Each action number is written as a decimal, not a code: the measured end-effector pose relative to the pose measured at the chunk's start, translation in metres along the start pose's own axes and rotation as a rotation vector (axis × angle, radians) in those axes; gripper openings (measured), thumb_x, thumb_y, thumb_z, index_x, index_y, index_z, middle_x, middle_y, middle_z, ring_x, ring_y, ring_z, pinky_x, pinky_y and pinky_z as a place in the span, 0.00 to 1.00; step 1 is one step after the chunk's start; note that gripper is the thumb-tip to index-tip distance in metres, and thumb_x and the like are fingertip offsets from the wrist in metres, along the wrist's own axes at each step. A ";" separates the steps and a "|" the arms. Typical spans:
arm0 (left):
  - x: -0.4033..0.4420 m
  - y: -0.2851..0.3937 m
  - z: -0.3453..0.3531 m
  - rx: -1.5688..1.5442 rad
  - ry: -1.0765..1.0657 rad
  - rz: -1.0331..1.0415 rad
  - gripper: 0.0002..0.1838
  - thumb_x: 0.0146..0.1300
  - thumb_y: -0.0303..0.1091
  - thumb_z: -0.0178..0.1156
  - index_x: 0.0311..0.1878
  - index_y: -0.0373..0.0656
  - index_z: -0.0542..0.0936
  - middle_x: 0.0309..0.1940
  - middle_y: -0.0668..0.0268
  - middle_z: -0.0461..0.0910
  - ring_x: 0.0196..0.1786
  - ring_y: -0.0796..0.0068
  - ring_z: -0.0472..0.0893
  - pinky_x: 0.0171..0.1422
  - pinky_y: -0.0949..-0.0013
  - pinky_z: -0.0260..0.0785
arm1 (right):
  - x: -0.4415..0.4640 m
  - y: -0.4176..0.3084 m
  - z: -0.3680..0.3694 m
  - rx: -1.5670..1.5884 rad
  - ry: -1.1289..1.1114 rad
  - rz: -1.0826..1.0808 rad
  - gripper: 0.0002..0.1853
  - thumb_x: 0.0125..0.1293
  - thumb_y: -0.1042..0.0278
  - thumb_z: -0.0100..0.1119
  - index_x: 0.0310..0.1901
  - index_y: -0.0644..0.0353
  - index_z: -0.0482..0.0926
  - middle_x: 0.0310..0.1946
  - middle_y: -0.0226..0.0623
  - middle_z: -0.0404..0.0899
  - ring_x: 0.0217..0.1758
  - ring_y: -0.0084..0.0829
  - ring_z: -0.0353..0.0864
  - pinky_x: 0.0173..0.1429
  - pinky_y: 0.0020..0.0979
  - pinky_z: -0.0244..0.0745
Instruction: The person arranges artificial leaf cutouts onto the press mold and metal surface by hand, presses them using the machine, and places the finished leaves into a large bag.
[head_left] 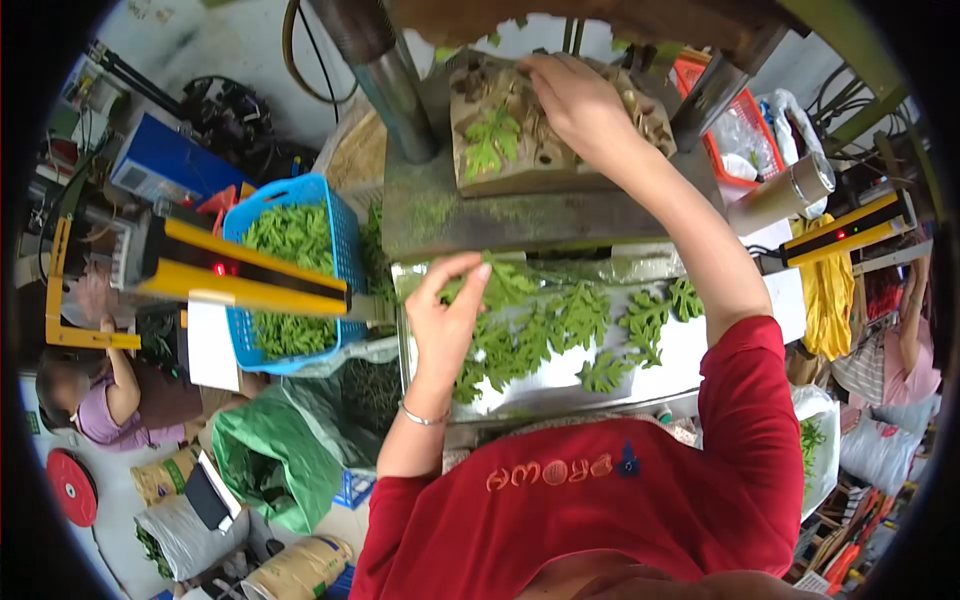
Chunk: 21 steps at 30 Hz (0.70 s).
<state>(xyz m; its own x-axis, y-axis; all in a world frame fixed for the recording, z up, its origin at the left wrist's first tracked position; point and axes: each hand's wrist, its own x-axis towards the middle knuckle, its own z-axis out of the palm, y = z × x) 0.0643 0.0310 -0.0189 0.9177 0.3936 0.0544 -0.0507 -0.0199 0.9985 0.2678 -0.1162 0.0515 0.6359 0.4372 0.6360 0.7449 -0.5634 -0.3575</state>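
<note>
Where a deeply lobed green leaf point(491, 138) lies on a hollowed tan block point(537, 176) at upper centre, the right hand point(582, 108) reaches across the block beside it.
Thin-looking and many-lobed, the leaf should prove light and floppy, apt to fold or tear at its narrow lobes, so its stem end or thicker midrib seems the safest hold. The right hand's fingers are nearly straight and together, but its underside is hidden; whether it grips anything I cannot tell. Near the frame's middle, the left hand point(445, 305) curls, thumb and forefinger almost meeting, just beside loose leaves point(578, 318); whether it pinches one is unclear. Those lie on a pale tray point(540, 387); a blue basket point(346, 235) of similar leaves stands farther left.
</note>
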 end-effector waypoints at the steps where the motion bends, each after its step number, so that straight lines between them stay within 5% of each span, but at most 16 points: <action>1: -0.002 0.000 0.001 0.051 0.013 0.049 0.08 0.57 0.23 0.64 0.41 0.38 0.80 0.31 0.66 0.79 0.22 0.81 0.71 0.25 0.82 0.63 | -0.018 -0.022 -0.019 0.198 -0.111 0.046 0.11 0.63 0.72 0.51 0.42 0.67 0.79 0.37 0.39 0.80 0.33 0.36 0.77 0.39 0.33 0.73; 4: -0.009 0.008 0.005 0.207 0.017 0.230 0.08 0.56 0.21 0.63 0.40 0.36 0.81 0.36 0.64 0.81 0.26 0.79 0.75 0.30 0.77 0.70 | -0.083 -0.061 -0.026 0.507 -0.455 0.065 0.11 0.66 0.66 0.54 0.37 0.66 0.80 0.29 0.33 0.79 0.27 0.22 0.72 0.31 0.23 0.66; 10: -0.041 0.027 0.018 0.162 -0.106 0.076 0.10 0.53 0.18 0.63 0.40 0.36 0.80 0.36 0.65 0.81 0.31 0.78 0.76 0.35 0.75 0.70 | -0.139 -0.076 -0.028 0.810 -0.477 0.429 0.12 0.65 0.63 0.55 0.32 0.64 0.80 0.22 0.29 0.76 0.23 0.22 0.70 0.31 0.23 0.65; 14: -0.055 0.023 0.019 0.309 -0.081 0.606 0.07 0.55 0.21 0.63 0.38 0.35 0.81 0.37 0.64 0.80 0.30 0.80 0.74 0.29 0.77 0.71 | -0.149 -0.087 -0.039 1.117 -0.202 0.703 0.11 0.65 0.63 0.58 0.30 0.60 0.81 0.22 0.23 0.73 0.25 0.14 0.67 0.30 0.18 0.61; 17: -0.071 0.036 0.009 0.259 -0.138 0.597 0.07 0.55 0.21 0.63 0.38 0.35 0.80 0.38 0.64 0.80 0.31 0.80 0.75 0.29 0.78 0.71 | -0.149 -0.060 -0.037 1.167 -0.009 0.821 0.10 0.64 0.63 0.60 0.29 0.59 0.81 0.20 0.21 0.71 0.23 0.13 0.64 0.30 0.16 0.59; 21: -0.080 0.045 0.010 0.166 -0.230 0.511 0.06 0.55 0.21 0.63 0.37 0.35 0.80 0.38 0.64 0.80 0.32 0.79 0.76 0.29 0.79 0.70 | -0.166 -0.036 -0.058 0.713 0.131 0.684 0.11 0.63 0.62 0.61 0.30 0.62 0.82 0.20 0.22 0.72 0.24 0.13 0.63 0.30 0.15 0.58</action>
<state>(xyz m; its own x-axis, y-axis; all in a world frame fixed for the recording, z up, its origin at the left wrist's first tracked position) -0.0076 -0.0102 0.0214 0.8560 0.0870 0.5097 -0.4640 -0.3055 0.8315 0.1235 -0.2092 -0.0009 0.9782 0.0711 0.1949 0.2010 -0.0937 -0.9751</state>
